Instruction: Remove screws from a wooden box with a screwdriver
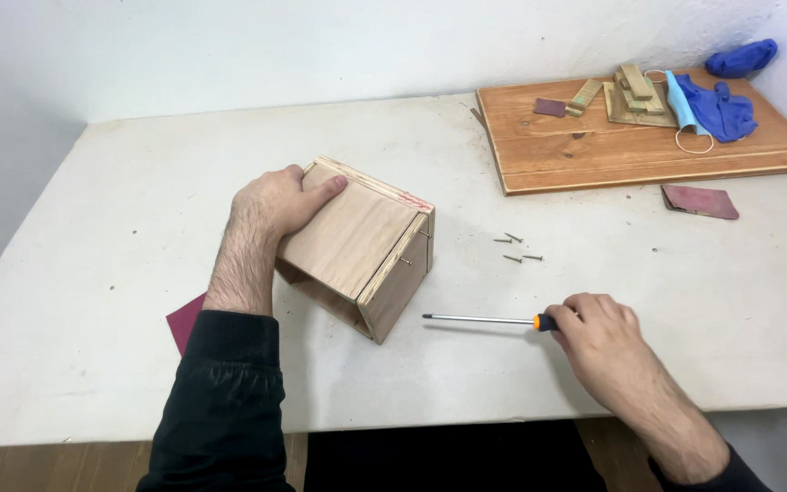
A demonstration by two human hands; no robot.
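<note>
Count: one wooden box (357,244), one screwdriver (489,320), four loose screws (516,248), one wooden board (639,146) at upper right of the frame, two dark red sandpaper pieces seen clearly, one (700,200) just below the board and one (184,321) partly hidden under your left forearm. Two more screws stand partway out of the box's right edge. On the board: a small stack of wood offcuts (635,96), a blue glove (721,109), a face mask beside it.

The box sits tilted at centre frame on the white table (93,273). Your left hand (270,210) is clamped over its upper left corner, thumb lying on the top panel, fingers wrapped behind; forearm runs up from the lower left.

The screwdriver lies flat, to the right of the box and apart from it, tip pointing left toward it. Your right hand (598,333) is closed around its orange and black handle at lower right, knuckles up, wrist low to the table. The loose screws lie between the box and the board, above the shaft.
</note>
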